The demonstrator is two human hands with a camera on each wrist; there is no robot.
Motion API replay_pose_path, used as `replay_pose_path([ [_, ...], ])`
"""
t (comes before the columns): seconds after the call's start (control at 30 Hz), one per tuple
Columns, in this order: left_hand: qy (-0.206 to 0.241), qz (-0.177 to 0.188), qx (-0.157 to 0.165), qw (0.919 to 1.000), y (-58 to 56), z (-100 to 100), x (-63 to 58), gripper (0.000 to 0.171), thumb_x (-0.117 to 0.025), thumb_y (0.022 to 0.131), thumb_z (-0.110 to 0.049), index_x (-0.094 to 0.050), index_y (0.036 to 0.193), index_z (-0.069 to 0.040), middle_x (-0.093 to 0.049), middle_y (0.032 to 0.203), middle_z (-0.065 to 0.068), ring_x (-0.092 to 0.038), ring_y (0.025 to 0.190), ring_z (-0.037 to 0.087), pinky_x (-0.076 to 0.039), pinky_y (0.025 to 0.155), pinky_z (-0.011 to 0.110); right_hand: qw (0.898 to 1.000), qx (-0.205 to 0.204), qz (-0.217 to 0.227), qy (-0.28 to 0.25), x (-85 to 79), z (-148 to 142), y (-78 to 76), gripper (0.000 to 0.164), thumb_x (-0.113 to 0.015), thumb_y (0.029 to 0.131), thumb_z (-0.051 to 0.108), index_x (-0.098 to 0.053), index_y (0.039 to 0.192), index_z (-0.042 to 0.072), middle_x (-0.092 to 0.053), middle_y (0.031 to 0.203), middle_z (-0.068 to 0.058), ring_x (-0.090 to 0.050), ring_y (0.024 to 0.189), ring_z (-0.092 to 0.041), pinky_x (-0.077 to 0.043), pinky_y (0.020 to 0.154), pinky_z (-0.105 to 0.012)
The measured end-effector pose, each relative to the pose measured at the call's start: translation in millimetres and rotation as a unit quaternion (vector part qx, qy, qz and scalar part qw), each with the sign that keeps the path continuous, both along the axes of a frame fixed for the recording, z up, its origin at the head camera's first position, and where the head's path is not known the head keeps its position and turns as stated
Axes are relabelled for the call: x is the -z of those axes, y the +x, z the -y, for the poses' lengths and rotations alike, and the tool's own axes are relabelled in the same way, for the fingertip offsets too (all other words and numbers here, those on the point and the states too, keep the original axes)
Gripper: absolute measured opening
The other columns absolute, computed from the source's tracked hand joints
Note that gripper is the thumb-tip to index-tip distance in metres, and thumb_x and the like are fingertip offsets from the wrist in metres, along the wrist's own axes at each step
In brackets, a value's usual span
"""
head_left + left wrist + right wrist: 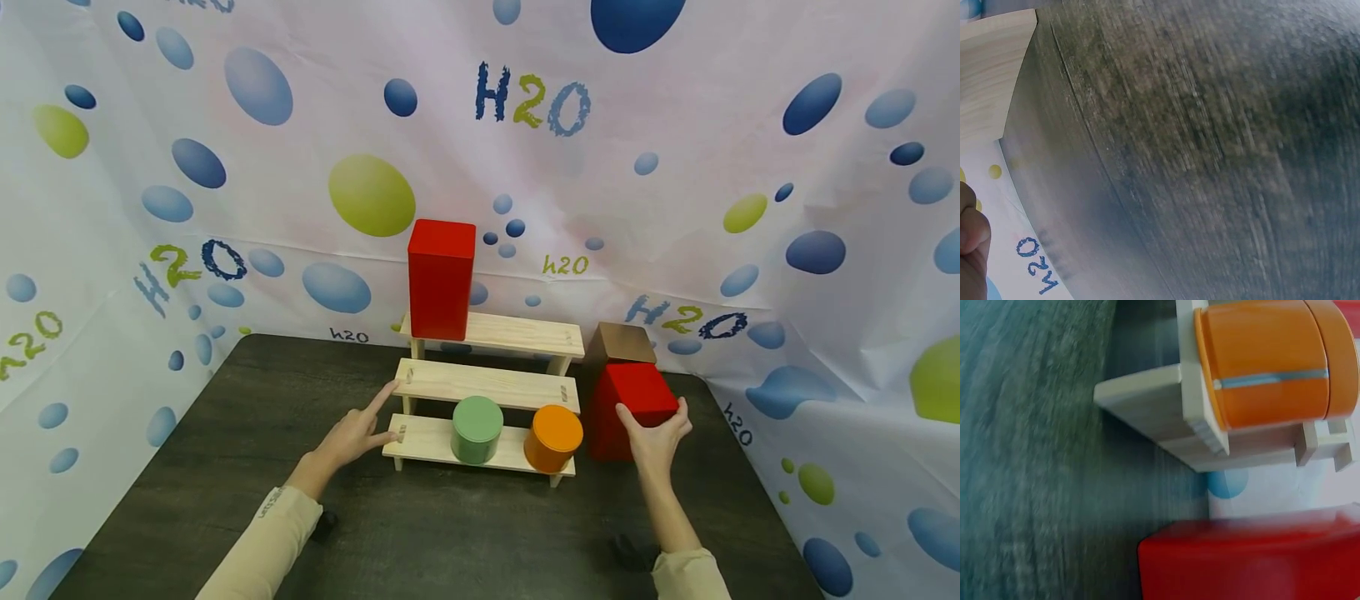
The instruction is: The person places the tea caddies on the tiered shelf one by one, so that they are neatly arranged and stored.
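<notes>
Table [465, 542]: one, dark, under the shelves and boxes.
Right hand [654, 442]: thumb and fingers pinching the near red box from both sides, on the right.
Near red box [637, 393]: right of the shelf stand, in front of the brown box; whether its base is off the table I cannot tell.
Handling: best, I judge, to keep that pinch even, hold the box upright and leave room from the orange canister and brown box.
Left hand [348, 436]: forefinger and thumb spread, reaching the left ends of the middle and lower shelves; light pressure should suffice.
Lower shelf: green canister [476, 429] near the middle, orange canister [553, 439] toward the right.
Brown box [622, 342]: far right.
Top shelf: far red box [441, 283], upright at the left end.
Count: two red boxes, one brown box, two canisters, three shelves on one shelf stand [487, 385].
</notes>
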State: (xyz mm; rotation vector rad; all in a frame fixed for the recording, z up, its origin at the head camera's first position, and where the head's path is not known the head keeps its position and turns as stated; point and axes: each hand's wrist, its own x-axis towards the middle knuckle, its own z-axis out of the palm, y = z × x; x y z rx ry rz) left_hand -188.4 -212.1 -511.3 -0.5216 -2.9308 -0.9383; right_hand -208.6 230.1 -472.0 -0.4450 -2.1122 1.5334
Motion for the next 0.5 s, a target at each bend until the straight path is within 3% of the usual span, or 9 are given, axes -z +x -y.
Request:
replay_pose_path([
  [0.23,-0.001,0.002,-0.001,1.0,-0.6,0.1,-1.3,0.089,-0.068,0.082,-0.026,-0.009,0.148,-0.024,-0.033,0.047,-0.008,-0.024,0.04,0.004,-0.025,0.039,0.02,1.0,-0.021,0.015,-0.005,3.0,-4.2,5.5,0.105,-0.074,0.074,0.031,-0.002,0.146,0.009,-0.011,0.142,-0.022,-0.015,0.132,-0.041,-0.011,0.106,-0.055],
  [0.5,-0.001,-0.003,0.004,1.0,-0.8,0.1,-1.3,0.088,-0.068,0.082,-0.026,-0.009,0.148,-0.023,-0.033,0.047,-0.008,-0.023,0.04,0.003,-0.025,0.039,0.02,1.0,-0.008,-0.009,-0.019,4.7,-2.3,6.2,0.101,-0.076,0.072,0.028,-0.008,0.144,0.005,-0.016,0.139,-0.022,-0.019,0.13,-0.039,-0.012,0.107,-0.053],
])
